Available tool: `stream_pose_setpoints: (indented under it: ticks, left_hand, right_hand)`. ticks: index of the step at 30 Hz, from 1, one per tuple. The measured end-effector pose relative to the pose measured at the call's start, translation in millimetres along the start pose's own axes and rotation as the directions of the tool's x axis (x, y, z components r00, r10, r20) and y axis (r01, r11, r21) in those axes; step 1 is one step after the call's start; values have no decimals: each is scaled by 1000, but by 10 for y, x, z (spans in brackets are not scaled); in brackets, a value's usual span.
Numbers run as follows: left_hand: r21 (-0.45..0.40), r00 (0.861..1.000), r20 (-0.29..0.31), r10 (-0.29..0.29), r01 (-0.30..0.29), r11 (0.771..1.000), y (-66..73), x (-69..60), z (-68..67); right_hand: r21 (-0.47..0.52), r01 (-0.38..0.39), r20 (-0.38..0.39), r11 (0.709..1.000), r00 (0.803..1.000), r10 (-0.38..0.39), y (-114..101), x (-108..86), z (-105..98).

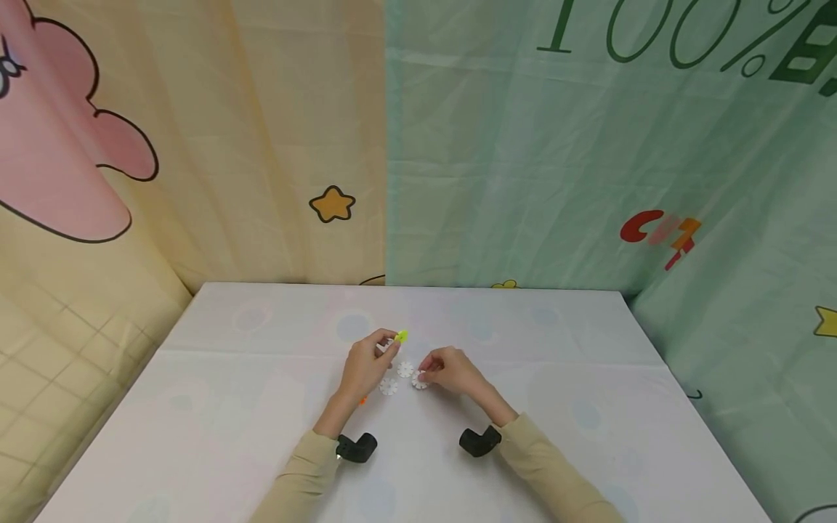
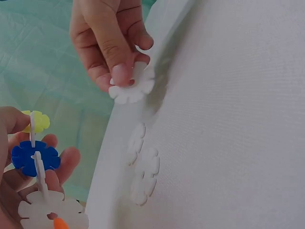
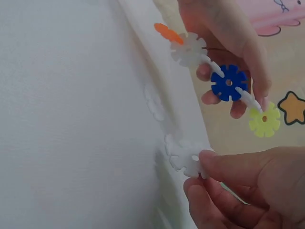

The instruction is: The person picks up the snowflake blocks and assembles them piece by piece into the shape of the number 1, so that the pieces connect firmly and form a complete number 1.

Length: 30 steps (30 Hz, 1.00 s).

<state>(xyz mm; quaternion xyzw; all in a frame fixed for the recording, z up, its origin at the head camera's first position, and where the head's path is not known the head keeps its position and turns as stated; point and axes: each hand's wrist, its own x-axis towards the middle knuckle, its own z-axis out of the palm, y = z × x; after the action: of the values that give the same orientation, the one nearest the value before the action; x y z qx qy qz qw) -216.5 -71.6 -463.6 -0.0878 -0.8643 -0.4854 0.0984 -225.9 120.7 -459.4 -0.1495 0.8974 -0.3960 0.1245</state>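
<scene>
left hand (image 1: 368, 365) pinches disc chain (image 3: 220, 89); right hand (image 1: 454, 372) pinches white disc (image 3: 182, 160), both over table (image 1: 196, 414), well in from its side edges. probably light, stiff, slick plastic (joints may slip): grip by rims.

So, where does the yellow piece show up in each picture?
Head: the yellow piece is below centre, slightly left, at the left hand's fingertips.
Left wrist: near the left edge, about mid-height.
Right wrist: toward the right edge, about mid-height.
Shared landmark: the left hand, holding the linked pieces.
</scene>
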Motion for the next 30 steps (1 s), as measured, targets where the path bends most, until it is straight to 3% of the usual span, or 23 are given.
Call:
stream_pose_setpoints:
  ticks: [6,11,14,24,30]
  left_hand:
    - [-8,1000,9,2,-2,1000,1,0,39]
    - [-6,1000,21,9,-9,1000,19,-8,67]
    - [-7,999,18,32,-32,999,36,-15,76]
    - [1,998,13,60,-60,998,62,-16,121]
    - [27,996,0,93,-93,995,89,-24,123]
  right_hand:
    - [96,18,-163,995,987,-2,-33,46,-101]
    - [179,109,-341,978,939,-43,-97,68,-161]
    - [230,160,-410,960,911,-54,-141,69,-179]
    - [304,199,-498,932,867,-22,-228,59,-140]
    - [358,191,-490,914,872,10,-253,56,-116]
